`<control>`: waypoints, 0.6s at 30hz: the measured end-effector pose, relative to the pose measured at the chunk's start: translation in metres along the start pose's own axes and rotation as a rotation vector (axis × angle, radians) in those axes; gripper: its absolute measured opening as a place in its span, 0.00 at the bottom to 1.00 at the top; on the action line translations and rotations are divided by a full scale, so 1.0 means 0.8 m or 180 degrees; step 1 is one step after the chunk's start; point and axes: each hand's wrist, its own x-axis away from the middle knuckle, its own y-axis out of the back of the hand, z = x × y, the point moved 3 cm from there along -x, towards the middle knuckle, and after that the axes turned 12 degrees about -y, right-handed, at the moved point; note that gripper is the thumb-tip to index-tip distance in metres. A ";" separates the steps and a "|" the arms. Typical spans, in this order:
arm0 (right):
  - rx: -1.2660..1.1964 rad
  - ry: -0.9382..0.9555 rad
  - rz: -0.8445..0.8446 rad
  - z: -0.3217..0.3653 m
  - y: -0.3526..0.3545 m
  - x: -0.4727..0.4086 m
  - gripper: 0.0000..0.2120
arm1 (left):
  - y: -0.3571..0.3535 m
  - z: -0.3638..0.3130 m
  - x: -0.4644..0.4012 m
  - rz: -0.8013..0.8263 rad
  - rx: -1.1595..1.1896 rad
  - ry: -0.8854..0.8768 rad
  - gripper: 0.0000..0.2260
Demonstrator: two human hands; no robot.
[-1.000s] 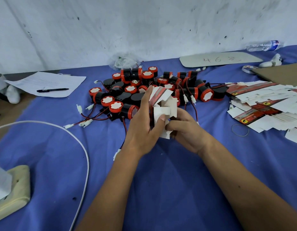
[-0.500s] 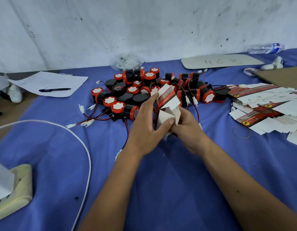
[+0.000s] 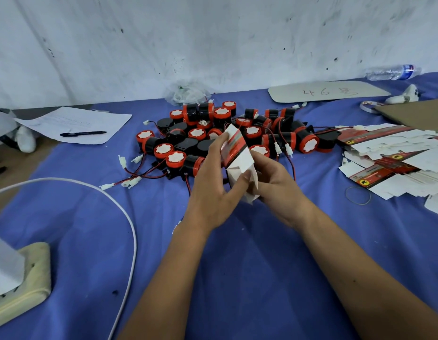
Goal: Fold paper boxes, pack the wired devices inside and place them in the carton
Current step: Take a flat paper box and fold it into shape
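Both hands are on one small box [image 3: 235, 158], held up over the blue table [image 3: 237, 278] right in front of the pile of red and black devices [image 3: 227, 138]. Left hand [image 3: 213, 192] is wrapped round its left side, thumb pressing a white flap. Right hand [image 3: 274, 185] cups it from the right, fingers closed on the bottom flaps. Flat boxes [image 3: 394, 160] are heaped off to the right, with a rubber band [image 3: 358, 195] just beside them. Pen [image 3: 83, 133] on paper [image 3: 75, 123] far left.

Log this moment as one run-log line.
step: folding paper box | left hand: holds box | right hand: holds box | devices: piled behind, unpacked | flat boxes: stacked at right
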 end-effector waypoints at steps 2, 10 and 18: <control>0.0120 0.0041 -0.0143 -0.004 -0.001 -0.001 0.29 | -0.005 0.002 0.002 0.0070 0.0136 0.0135 0.37; 0.0273 -0.0032 -0.0261 -0.015 0.000 -0.004 0.20 | -0.001 0.006 -0.001 0.0166 0.0346 0.0295 0.43; 0.0600 0.0250 -0.0588 -0.011 -0.002 -0.003 0.25 | -0.002 0.002 0.002 0.0513 0.0402 0.0260 0.42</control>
